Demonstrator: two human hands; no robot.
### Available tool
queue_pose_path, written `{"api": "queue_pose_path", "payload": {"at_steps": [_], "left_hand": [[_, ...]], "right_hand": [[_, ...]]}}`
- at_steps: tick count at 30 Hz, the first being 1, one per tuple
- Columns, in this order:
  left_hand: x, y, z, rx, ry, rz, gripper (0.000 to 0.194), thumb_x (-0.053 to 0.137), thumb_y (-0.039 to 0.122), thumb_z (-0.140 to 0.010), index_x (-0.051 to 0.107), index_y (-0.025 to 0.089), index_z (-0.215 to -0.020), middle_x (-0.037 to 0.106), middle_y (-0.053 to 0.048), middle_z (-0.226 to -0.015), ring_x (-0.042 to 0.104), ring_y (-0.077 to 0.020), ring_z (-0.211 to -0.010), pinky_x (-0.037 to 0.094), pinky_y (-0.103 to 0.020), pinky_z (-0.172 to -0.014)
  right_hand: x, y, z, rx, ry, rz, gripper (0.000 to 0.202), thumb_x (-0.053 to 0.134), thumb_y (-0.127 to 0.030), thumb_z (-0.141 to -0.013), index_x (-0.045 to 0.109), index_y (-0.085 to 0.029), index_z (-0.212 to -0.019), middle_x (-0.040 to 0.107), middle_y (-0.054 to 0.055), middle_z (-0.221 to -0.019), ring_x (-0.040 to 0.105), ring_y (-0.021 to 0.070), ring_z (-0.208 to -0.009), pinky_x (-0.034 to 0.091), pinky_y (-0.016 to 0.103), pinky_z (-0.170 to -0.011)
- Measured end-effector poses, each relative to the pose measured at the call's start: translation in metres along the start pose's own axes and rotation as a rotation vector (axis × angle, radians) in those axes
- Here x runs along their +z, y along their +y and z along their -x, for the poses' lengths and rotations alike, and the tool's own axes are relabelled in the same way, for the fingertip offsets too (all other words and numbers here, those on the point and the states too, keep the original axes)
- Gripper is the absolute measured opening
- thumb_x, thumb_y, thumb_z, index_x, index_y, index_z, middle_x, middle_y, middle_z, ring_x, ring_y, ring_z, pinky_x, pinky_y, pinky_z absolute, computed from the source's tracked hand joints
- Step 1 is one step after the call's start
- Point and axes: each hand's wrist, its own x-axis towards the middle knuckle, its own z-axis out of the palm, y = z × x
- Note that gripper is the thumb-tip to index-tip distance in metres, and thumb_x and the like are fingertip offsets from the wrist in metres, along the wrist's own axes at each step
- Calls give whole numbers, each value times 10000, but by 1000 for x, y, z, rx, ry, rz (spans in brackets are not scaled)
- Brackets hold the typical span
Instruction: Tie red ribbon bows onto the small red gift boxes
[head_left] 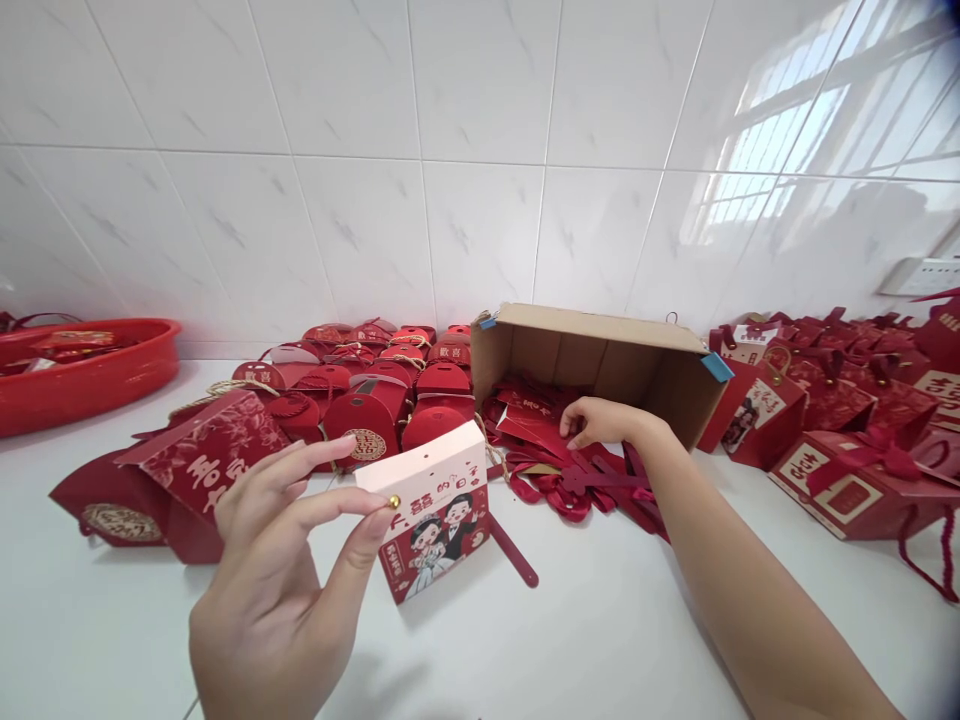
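Note:
Between the thumb and index finger of my left hand point(292, 570) is a small gold bead point(394, 502). Just behind that pinch, a small box with a cartoon couple point(439, 545) stands tilted on the white surface, its pale flap upward. A dark red strap point(514, 552) extends from its right side. My right hand point(596, 422) reaches to the mouth of an open cardboard box point(585, 325) lying on its side. Its fingers are bent at a pile of red ribbons and straps point(592, 485); whether they grip anything is hidden.
Red gift boxes point(360, 430) fill the back left, and a larger red box point(214, 465) stands nearer. At far left is a red basin point(90, 385). More red boxes point(862, 480) line the right, before a tiled wall point(480, 230).

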Motion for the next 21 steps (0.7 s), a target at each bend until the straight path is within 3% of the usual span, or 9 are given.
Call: {"api": "queue_pose_path", "payload": {"at_steps": [4, 10, 18, 21], "left_hand": [[0, -1, 1, 6, 12, 5, 104, 716, 154, -706, 678, 229, -768, 659, -61, -1055, 577, -261, -1018, 412, -458, -878], [-2, -2, 1, 6, 4, 9, 104, 715, 154, -708, 675, 227, -770, 657, -63, -1055, 576, -257, -1019, 405, -456, -891], [-1, -2, 0, 13, 3, 16, 114, 709, 139, -710, 670, 226, -772, 657, -61, -1045, 579, -246, -1010, 401, -449, -902], [-1, -1, 0, 11, 12, 23, 116, 706, 141, -713, 670, 230, -779, 657, -60, -1039, 585, -247, -998, 405, -445, -885]], "right_hand": [[-4, -6, 3, 6, -7, 39, 42, 664, -209, -688, 644, -181, -711, 670, 15, -761, 588, 163, -721, 430, 251, -637], [-2, -8, 6, 58, -14, 118, 420, 752, -206, -592, 631, -230, -994, 633, 32, -1070, 587, 185, -853, 434, 246, -670], [3, 0, -2, 114, -75, 165, 244, 739, -255, -624, 659, -216, -851, 661, 21, -895, 597, 190, -795, 420, 250, -625], [2, 1, 1, 84, -88, 156, 357, 747, -271, -612, 632, -244, -949, 650, 8, -1011, 597, 178, -824, 427, 235, -634]]}}
